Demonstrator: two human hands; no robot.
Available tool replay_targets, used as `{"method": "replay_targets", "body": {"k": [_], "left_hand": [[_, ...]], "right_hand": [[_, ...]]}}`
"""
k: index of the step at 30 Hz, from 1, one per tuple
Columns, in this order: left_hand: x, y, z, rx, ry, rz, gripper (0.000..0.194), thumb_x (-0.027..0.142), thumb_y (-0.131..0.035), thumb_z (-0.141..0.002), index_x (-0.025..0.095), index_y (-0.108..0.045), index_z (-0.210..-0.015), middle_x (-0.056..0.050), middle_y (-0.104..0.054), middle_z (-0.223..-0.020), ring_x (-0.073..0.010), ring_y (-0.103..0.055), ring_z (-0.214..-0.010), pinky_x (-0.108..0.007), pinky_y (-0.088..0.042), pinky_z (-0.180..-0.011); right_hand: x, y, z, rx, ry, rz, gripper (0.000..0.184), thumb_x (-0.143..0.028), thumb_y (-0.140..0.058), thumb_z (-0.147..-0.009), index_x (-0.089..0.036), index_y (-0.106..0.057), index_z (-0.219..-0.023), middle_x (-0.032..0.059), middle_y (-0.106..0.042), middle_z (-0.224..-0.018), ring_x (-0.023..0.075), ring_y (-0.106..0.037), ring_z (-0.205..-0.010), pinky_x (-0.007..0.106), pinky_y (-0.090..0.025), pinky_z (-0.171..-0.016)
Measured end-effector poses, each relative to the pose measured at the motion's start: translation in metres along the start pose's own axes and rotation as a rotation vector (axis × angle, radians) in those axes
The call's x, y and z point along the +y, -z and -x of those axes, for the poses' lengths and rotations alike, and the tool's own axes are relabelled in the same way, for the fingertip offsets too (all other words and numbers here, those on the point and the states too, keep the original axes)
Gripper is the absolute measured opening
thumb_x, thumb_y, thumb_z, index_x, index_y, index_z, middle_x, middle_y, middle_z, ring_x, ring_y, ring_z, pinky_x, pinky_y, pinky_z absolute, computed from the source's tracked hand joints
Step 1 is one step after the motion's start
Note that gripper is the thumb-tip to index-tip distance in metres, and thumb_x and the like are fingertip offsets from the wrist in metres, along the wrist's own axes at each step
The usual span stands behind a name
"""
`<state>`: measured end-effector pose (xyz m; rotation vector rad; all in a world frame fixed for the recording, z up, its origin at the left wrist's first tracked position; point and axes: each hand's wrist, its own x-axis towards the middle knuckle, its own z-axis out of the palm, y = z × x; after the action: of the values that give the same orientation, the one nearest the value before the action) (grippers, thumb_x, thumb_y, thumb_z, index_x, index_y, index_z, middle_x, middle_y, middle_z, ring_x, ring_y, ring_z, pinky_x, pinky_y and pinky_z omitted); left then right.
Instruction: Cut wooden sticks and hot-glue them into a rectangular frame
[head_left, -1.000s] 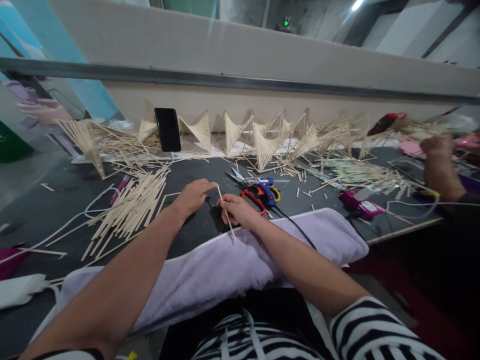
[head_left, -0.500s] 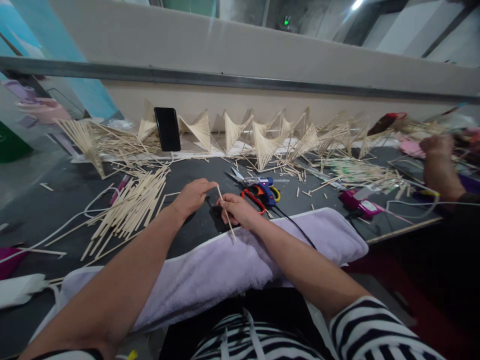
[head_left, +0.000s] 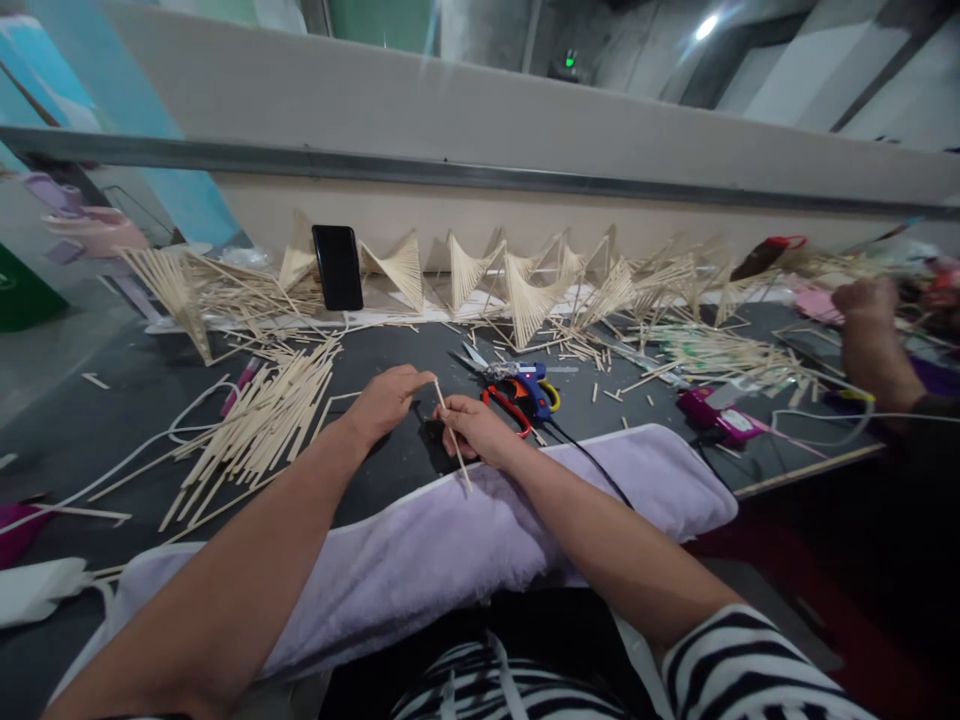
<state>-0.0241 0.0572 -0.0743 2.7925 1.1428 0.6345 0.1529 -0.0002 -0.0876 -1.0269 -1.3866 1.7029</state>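
Over the dark table, my right hand [head_left: 480, 428] is closed around a thin wooden stick [head_left: 459, 462], which slants down toward me. My left hand [head_left: 390, 395] is closed too, its thumb and forefinger at the stick's upper end. Just beyond my right hand lie a blue glue gun [head_left: 534, 388] and scissors [head_left: 510, 410] with red and yellow handles, partly overlapping. Under my forearms a lilac plush cloth [head_left: 442, 545] runs along the table's front edge. To the left of my left hand is a heap of loose wooden sticks [head_left: 262, 430].
Along the back stand several fan-like stick structures [head_left: 529, 300] and a black phone [head_left: 338, 267]. A magenta glue gun [head_left: 720, 415] lies at right, near another person's arm [head_left: 874, 340]. White cables [head_left: 161, 440] cross the left side.
The view has tilted slightly, so everything sits a little lower in the picture. Both hands keep nearly the same pose on the stick.
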Motion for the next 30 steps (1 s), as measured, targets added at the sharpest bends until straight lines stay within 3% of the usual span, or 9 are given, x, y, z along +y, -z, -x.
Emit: {"method": "replay_targets", "body": {"k": [9, 30], "left_hand": [[-0.0039, -0.0022, 0.0007, 0.019, -0.007, 0.025, 0.047, 0.003, -0.036, -0.074, 0.023, -0.056, -0.111, -0.003, -0.057, -0.090, -0.0133, -0.052, -0.088, -0.024, -0.041, -0.081], [-0.0015, 0.0011, 0.0013, 0.001, 0.018, 0.068, 0.051, 0.000, -0.035, -0.071, 0.022, -0.055, -0.112, -0.004, -0.058, -0.098, -0.0130, -0.052, -0.094, -0.027, -0.040, -0.087]], "right_hand": [[-0.0022, -0.0021, -0.0014, 0.016, -0.029, 0.038, 0.021, -0.039, -0.045, -0.079, -0.019, -0.044, -0.084, -0.0071, -0.050, -0.037, 0.0049, -0.028, -0.023, 0.016, -0.016, -0.030], [0.0026, 0.0001, -0.0045, -0.007, 0.002, 0.024, 0.015, -0.033, -0.043, -0.080, -0.019, -0.044, -0.084, -0.0066, -0.050, -0.038, 0.0053, -0.029, -0.024, 0.016, -0.017, -0.030]]}}
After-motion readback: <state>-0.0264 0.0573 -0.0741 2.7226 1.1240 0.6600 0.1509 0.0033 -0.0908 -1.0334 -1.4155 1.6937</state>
